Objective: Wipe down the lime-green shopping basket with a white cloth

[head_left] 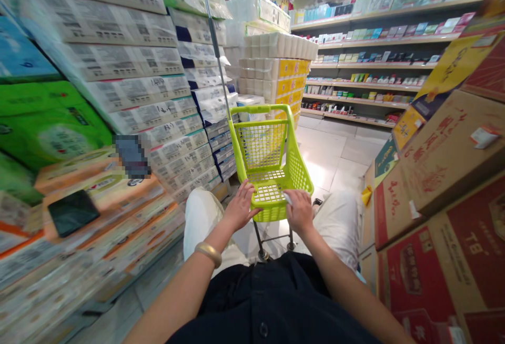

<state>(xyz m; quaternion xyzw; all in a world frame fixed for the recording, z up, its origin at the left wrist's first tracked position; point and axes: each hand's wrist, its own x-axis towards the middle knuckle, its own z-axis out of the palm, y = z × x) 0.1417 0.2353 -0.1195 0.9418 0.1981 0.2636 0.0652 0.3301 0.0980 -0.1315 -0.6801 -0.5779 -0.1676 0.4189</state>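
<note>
Far left, you've got green cartons (47,123) stacked up, and a black phone (73,213) lying on the plastic-wrapped tissue packs (130,81). Those packs carry printed labels and handwritten figures, too blurred to read for sure. A pixelated patch (132,157) hides whatever sits beside them. Moving right, your left hand (240,207), a gold-toned bangle (208,254) on its wrist, lies on the near rim of the lime-green shopping cart (268,196), fingers relaxed and spread, not clenched. The cart stands right in front of you, between your knees and the stacks, its mesh basket showing nothing inside. Your right hand (300,211) curls firmly over the rim, with a small white scrap (288,198) at its fingers, too small to tell what. Beyond, retail shelves (355,65) line the far wall, their labels too small to read. Far right, red-and-tan cartons (442,196) rise in a wall, printed with large Chinese characters and a clear "TB" (471,252).
</note>
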